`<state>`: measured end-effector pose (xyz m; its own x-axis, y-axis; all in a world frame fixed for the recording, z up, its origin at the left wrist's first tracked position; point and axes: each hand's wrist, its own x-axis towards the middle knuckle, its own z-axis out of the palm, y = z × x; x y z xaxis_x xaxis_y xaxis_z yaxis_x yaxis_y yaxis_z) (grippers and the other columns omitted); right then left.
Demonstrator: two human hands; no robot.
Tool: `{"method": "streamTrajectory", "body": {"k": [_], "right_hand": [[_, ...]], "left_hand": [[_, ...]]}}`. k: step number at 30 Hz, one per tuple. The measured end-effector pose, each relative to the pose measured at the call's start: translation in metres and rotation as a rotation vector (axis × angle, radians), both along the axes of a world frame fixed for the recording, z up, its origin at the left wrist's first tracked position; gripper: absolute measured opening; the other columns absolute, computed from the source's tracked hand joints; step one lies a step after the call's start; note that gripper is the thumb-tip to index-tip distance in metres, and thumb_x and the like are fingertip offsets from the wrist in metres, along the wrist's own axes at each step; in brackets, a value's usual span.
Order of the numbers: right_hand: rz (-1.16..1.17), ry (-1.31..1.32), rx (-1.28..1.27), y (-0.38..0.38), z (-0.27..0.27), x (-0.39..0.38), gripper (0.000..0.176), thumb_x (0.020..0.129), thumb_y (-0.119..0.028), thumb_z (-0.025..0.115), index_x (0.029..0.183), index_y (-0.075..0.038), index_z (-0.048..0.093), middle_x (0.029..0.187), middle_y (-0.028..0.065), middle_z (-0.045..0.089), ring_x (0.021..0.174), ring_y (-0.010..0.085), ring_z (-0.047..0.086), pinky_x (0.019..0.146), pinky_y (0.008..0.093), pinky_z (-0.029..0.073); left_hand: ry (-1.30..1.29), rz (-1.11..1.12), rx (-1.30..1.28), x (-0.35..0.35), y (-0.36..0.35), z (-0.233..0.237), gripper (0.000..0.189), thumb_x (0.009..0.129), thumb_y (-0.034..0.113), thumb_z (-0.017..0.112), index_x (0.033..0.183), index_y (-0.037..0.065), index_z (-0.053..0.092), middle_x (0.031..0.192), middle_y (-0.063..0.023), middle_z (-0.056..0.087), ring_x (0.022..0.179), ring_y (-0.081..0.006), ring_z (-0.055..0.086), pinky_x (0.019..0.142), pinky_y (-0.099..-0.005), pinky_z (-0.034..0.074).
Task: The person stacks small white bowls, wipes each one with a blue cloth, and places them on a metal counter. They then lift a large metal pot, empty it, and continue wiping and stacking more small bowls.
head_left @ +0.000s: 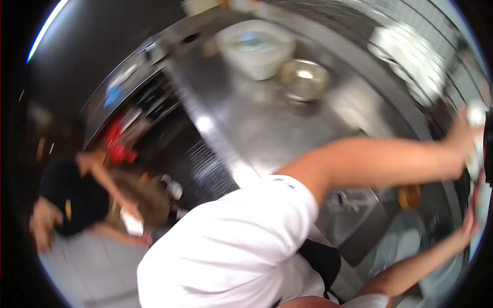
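Observation:
My left hand (463,136) is at the far right of the head view, at the end of my raised, stretched arm. Its fingers are closed around a white object (476,114) that shows above and below them; blur hides its kind. Below it, my right hand (469,225) reaches toward the same edge. It touches or nearly touches a pale surface with a reddish strip, and its fingers are too smeared to read. Beneath my arms are a metal sink with a tap (354,200) and a clear plastic container (398,249).
A steel counter (262,123) bears a metal bowl (304,80) and a white tub (257,49). White stacked items (411,59) sit on a wire rack. At left, another person (77,190) in dark clothes holds a white item (132,222). A dark grated floor mat (205,159) lies between.

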<state>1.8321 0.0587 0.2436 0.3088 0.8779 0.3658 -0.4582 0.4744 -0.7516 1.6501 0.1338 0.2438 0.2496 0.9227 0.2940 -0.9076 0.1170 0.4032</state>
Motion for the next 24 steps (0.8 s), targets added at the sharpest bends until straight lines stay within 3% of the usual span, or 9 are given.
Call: {"method": "streamTrajectory", "body": {"k": [1,6,11,13,19,22,24], "right_hand": [[0.065,0.026,0.002,0.002,-0.018,-0.017,0.054,0.099,-0.036,0.038,0.145,-0.009,0.031,0.149,0.0235,0.031,0.128,0.0478,0.038,0.092,0.0633,0.039],[0.318,0.166,-0.082,-0.017,-0.115,-0.093,0.056,0.097,-0.036,0.042,0.145,-0.009,0.032,0.149,0.0230,0.029,0.126,0.0474,0.038,0.086,0.0597,0.042],[0.573,0.263,-0.198,-0.018,-0.177,-0.190,0.057,0.095,-0.036,0.047,0.144,-0.009,0.033,0.149,0.0226,0.027,0.124,0.0470,0.038,0.079,0.0560,0.044],[0.664,0.286,-0.235,-0.014,-0.192,-0.232,0.058,0.094,-0.035,0.049,0.143,-0.009,0.034,0.149,0.0224,0.027,0.123,0.0468,0.038,0.076,0.0545,0.046],[0.932,0.301,-0.328,0.011,-0.232,-0.396,0.061,0.091,-0.035,0.054,0.142,-0.009,0.035,0.149,0.0218,0.024,0.120,0.0463,0.038,0.068,0.0501,0.049],[1.137,0.315,-0.389,0.020,-0.254,-0.527,0.063,0.090,-0.036,0.056,0.143,-0.010,0.034,0.148,0.0223,0.025,0.115,0.0457,0.039,0.063,0.0486,0.050],[1.266,0.327,-0.407,0.031,-0.269,-0.623,0.060,0.092,-0.035,0.053,0.144,-0.014,0.033,0.148,0.0231,0.025,0.117,0.0469,0.039,0.067,0.0508,0.050]], "left_hand": [[0.031,0.173,-0.010,0.006,0.011,-0.018,0.062,0.083,0.016,0.063,0.139,0.016,0.036,0.119,-0.0100,0.054,0.103,-0.0250,0.056,0.073,-0.0478,0.051],[0.065,-0.123,0.021,-0.121,-0.072,-0.048,0.069,0.085,0.019,0.062,0.146,0.021,0.029,0.124,-0.0094,0.050,0.109,-0.0257,0.051,0.073,-0.0495,0.051],[0.007,-0.169,-0.034,-0.263,-0.091,-0.096,0.051,0.089,0.024,0.064,0.134,0.019,0.041,0.119,-0.0062,0.053,0.105,-0.0228,0.055,0.078,-0.0478,0.052],[0.070,-0.078,-0.272,-0.333,-0.109,-0.113,0.045,0.088,0.022,0.069,0.126,0.015,0.046,0.106,-0.0042,0.060,0.095,-0.0197,0.062,0.075,-0.0409,0.054],[0.091,0.246,-0.454,-0.545,-0.146,-0.214,0.039,0.091,0.027,0.066,0.126,0.018,0.051,0.114,-0.0041,0.061,0.100,-0.0196,0.063,0.081,-0.0456,0.053],[0.080,0.436,-0.482,-0.660,-0.177,-0.234,0.039,0.092,0.028,0.065,0.127,0.019,0.050,0.115,-0.0036,0.061,0.101,-0.0199,0.063,0.083,-0.0471,0.053],[0.087,0.548,-0.523,-0.734,-0.190,-0.245,0.040,0.092,0.028,0.064,0.128,0.019,0.050,0.115,-0.0031,0.061,0.102,-0.0200,0.062,0.084,-0.0474,0.051]]}}
